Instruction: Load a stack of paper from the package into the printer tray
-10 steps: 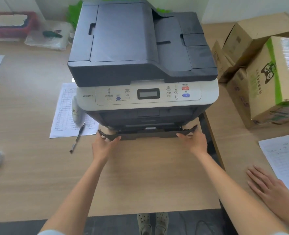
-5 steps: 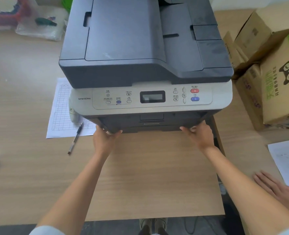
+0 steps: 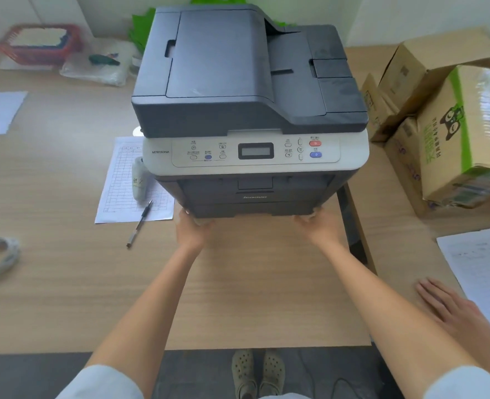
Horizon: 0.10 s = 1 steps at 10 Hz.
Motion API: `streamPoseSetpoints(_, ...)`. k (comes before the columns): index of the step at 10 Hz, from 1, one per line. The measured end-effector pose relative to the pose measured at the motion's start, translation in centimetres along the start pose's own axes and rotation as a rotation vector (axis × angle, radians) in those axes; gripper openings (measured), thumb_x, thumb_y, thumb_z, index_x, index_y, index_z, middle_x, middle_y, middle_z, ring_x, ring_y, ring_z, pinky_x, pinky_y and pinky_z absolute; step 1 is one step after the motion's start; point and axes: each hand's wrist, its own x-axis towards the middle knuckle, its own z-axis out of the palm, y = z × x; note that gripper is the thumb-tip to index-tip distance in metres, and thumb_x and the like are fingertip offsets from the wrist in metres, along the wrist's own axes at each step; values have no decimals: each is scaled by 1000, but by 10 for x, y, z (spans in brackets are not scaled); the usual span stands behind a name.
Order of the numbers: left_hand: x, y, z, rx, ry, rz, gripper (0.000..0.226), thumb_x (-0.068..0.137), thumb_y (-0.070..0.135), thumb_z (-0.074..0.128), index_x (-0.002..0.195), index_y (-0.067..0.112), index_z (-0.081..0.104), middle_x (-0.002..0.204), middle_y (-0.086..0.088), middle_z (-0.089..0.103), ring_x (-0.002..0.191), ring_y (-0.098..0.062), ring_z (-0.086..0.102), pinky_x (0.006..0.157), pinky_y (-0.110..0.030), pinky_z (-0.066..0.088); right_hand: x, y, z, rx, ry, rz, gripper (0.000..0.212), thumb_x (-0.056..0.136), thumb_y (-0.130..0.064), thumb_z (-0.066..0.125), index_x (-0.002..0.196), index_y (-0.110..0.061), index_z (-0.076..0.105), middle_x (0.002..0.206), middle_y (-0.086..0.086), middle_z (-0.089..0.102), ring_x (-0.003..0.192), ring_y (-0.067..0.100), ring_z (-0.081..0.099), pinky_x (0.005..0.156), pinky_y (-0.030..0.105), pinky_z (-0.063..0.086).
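A dark grey and white printer (image 3: 249,82) stands on the wooden desk. Its paper tray (image 3: 252,210) sits flush in the bottom of the front. My left hand (image 3: 193,233) grips the tray's lower left corner, and my right hand (image 3: 317,228) grips the lower right corner, fingers curled against the front. No paper package shows in this view, and the tray's inside is hidden.
Another person's hand (image 3: 451,309) lies flat on the right-hand desk beside white sheets (image 3: 482,260). Cardboard boxes (image 3: 462,139) are stacked at the right. A printed form (image 3: 122,182), a small white bottle (image 3: 138,180) and a pen (image 3: 138,224) lie left of the printer.
The tray stuck out from the printer's front a second ago; both my hands have pushed it in until it is flush. My head moved closer, then back.
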Motion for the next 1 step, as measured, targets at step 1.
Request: streamPoseSetpoints(1, -20, -4, 2, 1, -90, 34, 70, 78, 11, 65, 140, 13, 32, 138, -12, 49, 113, -29, 54, 91, -35, 44, -13, 7, 9, -26, -28, -115, 59, 86, -33, 63, 136, -9, 44, 121, 14, 62, 109, 30, 60, 91, 36, 48)
